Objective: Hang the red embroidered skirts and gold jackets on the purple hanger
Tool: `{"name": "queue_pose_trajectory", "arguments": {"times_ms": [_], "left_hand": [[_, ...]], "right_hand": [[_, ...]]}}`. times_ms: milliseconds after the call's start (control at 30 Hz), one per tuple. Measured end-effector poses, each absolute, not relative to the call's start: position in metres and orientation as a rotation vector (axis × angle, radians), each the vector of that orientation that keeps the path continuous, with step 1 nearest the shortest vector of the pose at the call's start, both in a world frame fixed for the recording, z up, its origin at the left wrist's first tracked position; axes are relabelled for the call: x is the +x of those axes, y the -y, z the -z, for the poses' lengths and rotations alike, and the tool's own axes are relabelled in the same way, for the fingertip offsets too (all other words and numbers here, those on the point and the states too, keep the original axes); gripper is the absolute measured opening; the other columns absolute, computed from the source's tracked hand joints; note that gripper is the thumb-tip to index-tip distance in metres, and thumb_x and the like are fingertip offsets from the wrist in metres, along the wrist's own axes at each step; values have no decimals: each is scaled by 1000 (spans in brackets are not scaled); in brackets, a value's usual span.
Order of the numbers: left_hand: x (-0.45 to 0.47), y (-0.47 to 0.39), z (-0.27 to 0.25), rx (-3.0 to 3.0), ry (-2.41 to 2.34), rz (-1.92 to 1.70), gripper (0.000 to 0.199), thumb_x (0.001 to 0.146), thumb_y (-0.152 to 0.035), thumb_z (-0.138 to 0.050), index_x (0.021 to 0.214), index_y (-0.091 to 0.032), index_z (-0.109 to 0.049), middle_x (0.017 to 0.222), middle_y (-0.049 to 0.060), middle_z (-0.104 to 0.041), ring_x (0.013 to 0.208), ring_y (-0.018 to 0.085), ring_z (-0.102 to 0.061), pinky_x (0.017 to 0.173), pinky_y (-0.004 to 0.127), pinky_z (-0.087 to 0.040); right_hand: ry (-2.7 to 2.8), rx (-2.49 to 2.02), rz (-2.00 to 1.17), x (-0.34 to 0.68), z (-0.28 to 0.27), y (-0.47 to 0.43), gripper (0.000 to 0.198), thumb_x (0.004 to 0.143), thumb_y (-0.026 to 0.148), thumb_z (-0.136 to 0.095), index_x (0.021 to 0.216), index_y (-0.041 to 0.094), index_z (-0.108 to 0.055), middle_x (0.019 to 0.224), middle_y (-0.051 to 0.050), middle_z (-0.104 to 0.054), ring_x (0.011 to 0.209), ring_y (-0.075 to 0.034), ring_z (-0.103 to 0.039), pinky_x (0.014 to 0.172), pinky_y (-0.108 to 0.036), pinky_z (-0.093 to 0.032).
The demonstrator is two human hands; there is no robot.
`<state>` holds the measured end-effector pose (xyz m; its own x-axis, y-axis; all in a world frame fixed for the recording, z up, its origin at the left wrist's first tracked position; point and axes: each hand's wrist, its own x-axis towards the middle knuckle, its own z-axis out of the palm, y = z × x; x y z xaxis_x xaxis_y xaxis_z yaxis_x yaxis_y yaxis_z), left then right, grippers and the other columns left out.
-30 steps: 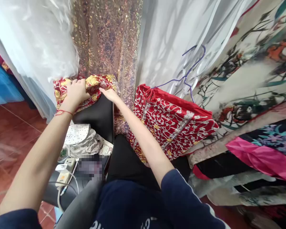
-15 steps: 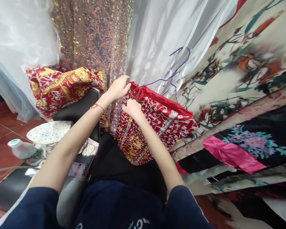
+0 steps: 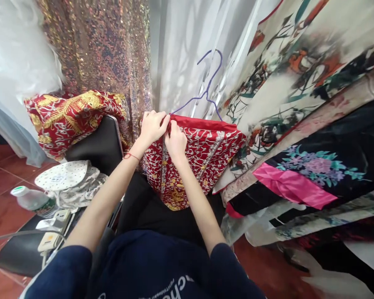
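Note:
A red skirt (image 3: 202,153) with silver and gold embroidery and a plain red waistband lies over my lap. Out of its top edge rises a purple wire hanger (image 3: 207,89), hook upward. My left hand (image 3: 153,126), a red cord on the wrist, is closed over the left end of the waistband. Right beside it, my right hand (image 3: 176,143) pinches the same corner, thumb and fingers pressed together. The two hands nearly touch, and their fingertips partly hide the cloth between them.
Another red and gold embroidered garment (image 3: 77,118) drapes over a black chair back (image 3: 96,143) at left. Below are a dotted white cloth item (image 3: 62,176), a plastic bottle (image 3: 34,201) and a power strip (image 3: 54,234). Sequined fabric (image 3: 102,45) and floral garments (image 3: 318,166) hang around.
The skirt's waistband and the hanger have turned more level and upright. My hands have drawn closer together at the waistband's left corner. The whole view has shifted slightly.

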<state>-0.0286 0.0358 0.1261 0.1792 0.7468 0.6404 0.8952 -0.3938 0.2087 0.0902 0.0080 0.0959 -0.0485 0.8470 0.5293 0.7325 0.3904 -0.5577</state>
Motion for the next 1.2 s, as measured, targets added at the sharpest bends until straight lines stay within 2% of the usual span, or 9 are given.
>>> {"name": "queue_pose_trajectory", "arguments": {"times_ms": [167, 300, 433, 600, 733, 900, 1000, 1100, 1200], "left_hand": [[-21, -11, -121, -2175, 1610, 1057, 47, 105, -40, -23, 90, -21, -63, 99, 12, -73, 98, 29, -58, 95, 45, -35], [-22, -11, -120, -2196, 1603, 1043, 41, 104, -37, -27, 93, -21, -63, 98, 11, -72, 98, 29, -58, 94, 44, -35], [-25, -12, -121, -2209, 1591, 1025, 41, 104, -37, -27, 95, -21, -64, 96, 11, -71, 98, 29, -58, 95, 44, -35], [-23, -5, -120, -2198, 1590, 1052, 42, 103, -37, -27, 98, -21, -65, 97, 12, -71, 99, 31, -57, 95, 47, -35], [-20, -1, -120, -2179, 1597, 1053, 43, 103, -37, -25, 98, -21, -65, 99, 13, -71, 100, 31, -57, 96, 46, -34], [-20, -3, -118, -2186, 1593, 1061, 43, 104, -38, -25, 98, -21, -64, 99, 12, -71, 102, 30, -56, 97, 46, -34], [-19, -3, -117, -2163, 1597, 1068, 41, 104, -36, -26, 97, -21, -63, 99, 11, -71, 102, 30, -56, 97, 46, -34], [-19, -2, -117, -2177, 1601, 1062, 40, 104, -36, -26, 98, -21, -63, 101, 11, -71, 103, 30, -56, 98, 44, -33], [-19, -1, -118, -2183, 1616, 1063, 43, 105, -36, -24, 96, -22, -63, 102, 10, -72, 103, 29, -57, 98, 44, -33]], "right_hand": [[1770, -1433, -169, 98, -82, 11, 43, 100, 30, -33, 136, 15, -51, 123, -19, -70, 105, -33, -69, 100, -50, -49], [1828, -1433, -198, 121, -77, 22, 31, 99, 35, -40, 118, 22, -60, 93, -8, -74, 85, -26, -70, 86, -38, -51], [1864, -1289, -328, 130, -76, 29, 26, 100, 46, -41, 105, 27, -59, 72, 3, -65, 67, -19, -65, 73, -28, -48], [1633, -1061, -602, 121, -77, 27, 33, 96, 59, -47, 100, 26, -51, 63, 9, -55, 53, -12, -53, 61, -24, -42], [1493, -882, -780, 118, -73, 19, 26, 91, 51, -55, 89, 26, -48, 57, 11, -44, 49, -9, -42, 55, -22, -37], [1373, -770, -856, 116, -73, 12, 26, 84, 40, -64, 101, 26, -50, 61, 11, -50, 54, -9, -45, 58, -21, -40], [1424, -783, -1002, 114, -82, 11, 19, 84, 39, -63, 85, 25, -50, 55, 11, -46, 47, -7, -39, 49, -21, -33], [1377, -827, -1201, 116, -91, 16, 27, 88, 41, -60, 74, 25, -44, 50, 12, -39, 40, -6, -30, 43, -22, -24], [1391, -779, -1411, 125, -98, 33, 37, 96, 46, -46, 67, 26, -36, 45, 13, -25, 36, -7, -21, 43, -23, -29]]}}
